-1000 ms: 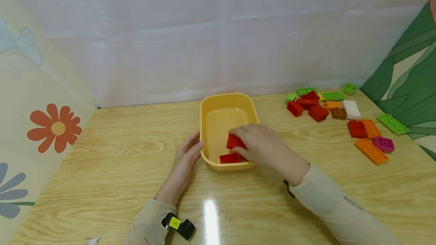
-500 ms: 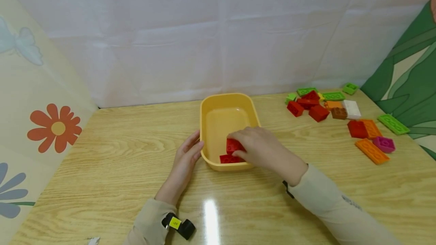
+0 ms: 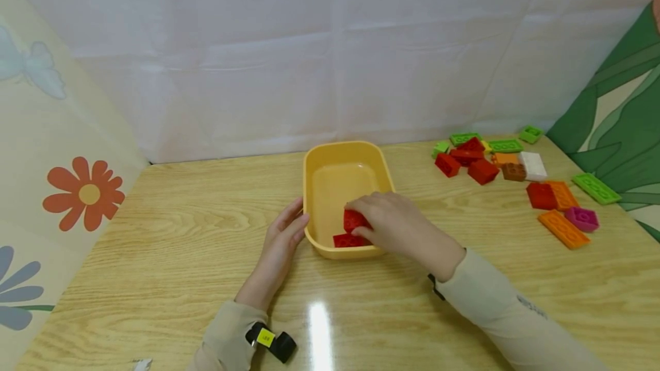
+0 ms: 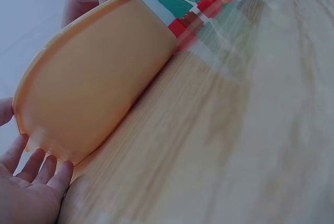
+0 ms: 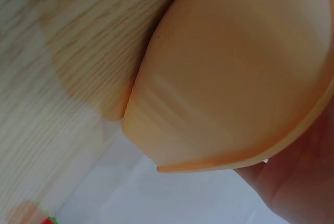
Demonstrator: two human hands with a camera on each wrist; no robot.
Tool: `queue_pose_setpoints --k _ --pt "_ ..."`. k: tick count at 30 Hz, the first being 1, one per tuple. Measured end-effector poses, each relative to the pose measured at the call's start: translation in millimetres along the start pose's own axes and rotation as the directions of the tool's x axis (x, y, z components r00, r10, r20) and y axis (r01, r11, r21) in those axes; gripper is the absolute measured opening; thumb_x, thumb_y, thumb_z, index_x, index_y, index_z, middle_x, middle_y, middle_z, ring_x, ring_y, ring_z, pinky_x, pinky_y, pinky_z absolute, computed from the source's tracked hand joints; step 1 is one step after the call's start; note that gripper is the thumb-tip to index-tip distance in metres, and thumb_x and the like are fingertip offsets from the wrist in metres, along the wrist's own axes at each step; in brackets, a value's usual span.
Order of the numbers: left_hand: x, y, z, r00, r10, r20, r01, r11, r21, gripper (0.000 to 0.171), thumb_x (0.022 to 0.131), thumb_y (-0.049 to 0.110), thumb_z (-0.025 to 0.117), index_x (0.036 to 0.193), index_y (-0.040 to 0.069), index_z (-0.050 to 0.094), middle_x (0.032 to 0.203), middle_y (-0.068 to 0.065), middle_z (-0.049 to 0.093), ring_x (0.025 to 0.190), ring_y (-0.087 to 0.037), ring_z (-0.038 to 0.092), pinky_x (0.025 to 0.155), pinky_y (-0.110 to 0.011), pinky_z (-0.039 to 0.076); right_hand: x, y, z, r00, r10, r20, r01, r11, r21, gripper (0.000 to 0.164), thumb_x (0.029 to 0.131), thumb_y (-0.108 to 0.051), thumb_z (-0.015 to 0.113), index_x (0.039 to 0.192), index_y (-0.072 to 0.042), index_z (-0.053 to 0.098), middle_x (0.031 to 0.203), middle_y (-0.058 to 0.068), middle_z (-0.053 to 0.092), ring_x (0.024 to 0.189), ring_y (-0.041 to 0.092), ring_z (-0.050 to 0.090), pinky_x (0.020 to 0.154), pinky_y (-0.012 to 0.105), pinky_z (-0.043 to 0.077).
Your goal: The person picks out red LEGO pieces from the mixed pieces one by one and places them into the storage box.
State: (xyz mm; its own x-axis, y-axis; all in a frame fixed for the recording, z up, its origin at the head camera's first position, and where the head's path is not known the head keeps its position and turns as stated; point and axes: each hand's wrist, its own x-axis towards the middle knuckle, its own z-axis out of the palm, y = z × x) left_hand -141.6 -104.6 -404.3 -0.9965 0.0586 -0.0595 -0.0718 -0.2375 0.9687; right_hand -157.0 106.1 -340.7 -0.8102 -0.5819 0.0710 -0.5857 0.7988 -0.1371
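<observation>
A yellow plastic bin (image 3: 335, 188) stands on the wooden table in the head view. Inside it, near the front, my right hand (image 3: 394, 219) holds a red toy brick (image 3: 353, 220) between thumb and fingers. Another red brick (image 3: 345, 240) lies on the bin's floor just in front, partly covered by the hand. My left hand (image 3: 277, 244) rests against the bin's left side. In the left wrist view its fingers (image 4: 32, 166) are fairly straight, tips touching the outer wall (image 4: 99, 78). From the right wrist, the bin wall (image 5: 229, 67) hides the bricks.
To the right at the back lie several loose bricks: red ones (image 3: 483, 171), a white one (image 3: 532, 166), a brown one (image 3: 513, 172) and green plates (image 3: 505, 146). Nearer are an orange plate (image 3: 564, 229) and a magenta brick (image 3: 582, 218). A white cloth (image 3: 247, 73) hangs behind the table.
My right hand has lowered slightly with the red brick, toward the bin's floor, then stayed nearly still. The left hand and the bin have not moved.
</observation>
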Motion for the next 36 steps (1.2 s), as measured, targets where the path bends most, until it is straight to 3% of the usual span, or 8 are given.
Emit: queue_pose_setpoints --k 3,11,25,31,36 --pt "0.1 -0.2 0.1 1.000 0.006 0.003 -0.006 1.000 0.001 0.052 0.094 0.014 0.051 0.142 0.002 0.037 0.148 -0.016 0.040 0.130 -0.023 0.042 0.107 -0.030 0.042 0.3 0.1 0.3 1.000 0.000 0.000 0.000 1.000 -0.004 0.043 0.082 -0.031 0.068 0.119 -0.009 0.063 0.116 0.009 0.070 0.104 0.026 0.060 0.093 0.047 0.052" --pt "-0.4 -0.1 0.4 1.000 0.016 0.003 -0.016 1.000 -0.016 0.051 0.093 0.013 0.051 0.142 0.001 0.038 0.147 -0.018 0.041 0.128 -0.024 0.043 0.091 -0.014 0.048 -0.2 0.5 0.5 1.000 0.007 -0.014 -0.007 1.000 -0.007 0.046 0.082 -0.034 0.068 0.119 -0.008 0.063 0.119 0.011 0.068 0.106 0.027 0.060 0.095 0.048 0.051" --pt "0.7 -1.3 0.0 1.000 0.010 -0.005 -0.010 1.000 -0.012 0.050 0.093 0.014 0.052 0.140 0.003 0.040 0.147 -0.015 0.042 0.128 -0.022 0.044 0.092 -0.013 0.048 0.2 5.8 -3.3 0.999 0.017 -0.045 -0.018 1.000 -0.016 0.043 0.084 -0.034 0.066 0.118 -0.009 0.064 0.116 0.011 0.070 0.104 0.028 0.061 0.092 0.050 0.052" --pt "0.9 -0.9 0.0 1.000 0.014 -0.002 -0.014 1.000 0.001 0.052 0.094 0.015 0.052 0.141 0.002 0.039 0.148 -0.017 0.040 0.129 -0.024 0.043 0.097 -0.019 0.047 0.4 13.2 -11.6 0.996 0.072 -0.045 -0.073 0.997 -0.029 0.043 0.085 -0.034 0.065 0.120 -0.009 0.063 0.116 0.011 0.070 0.104 0.028 0.061 0.095 0.050 0.050" --pt "1.6 -1.4 -0.1 1.000 0.005 -0.006 -0.005 1.000 -0.005 0.052 0.093 0.016 0.052 0.142 0.002 0.039 0.148 -0.016 0.041 0.129 -0.023 0.043 0.107 -0.030 0.043 -1.0 21.4 -21.0 0.991 0.126 -0.040 -0.127 0.992 -0.019 0.045 0.087 -0.034 0.062 0.124 -0.009 0.060 0.121 0.014 0.067 0.108 0.032 0.058 0.095 0.053 0.050"
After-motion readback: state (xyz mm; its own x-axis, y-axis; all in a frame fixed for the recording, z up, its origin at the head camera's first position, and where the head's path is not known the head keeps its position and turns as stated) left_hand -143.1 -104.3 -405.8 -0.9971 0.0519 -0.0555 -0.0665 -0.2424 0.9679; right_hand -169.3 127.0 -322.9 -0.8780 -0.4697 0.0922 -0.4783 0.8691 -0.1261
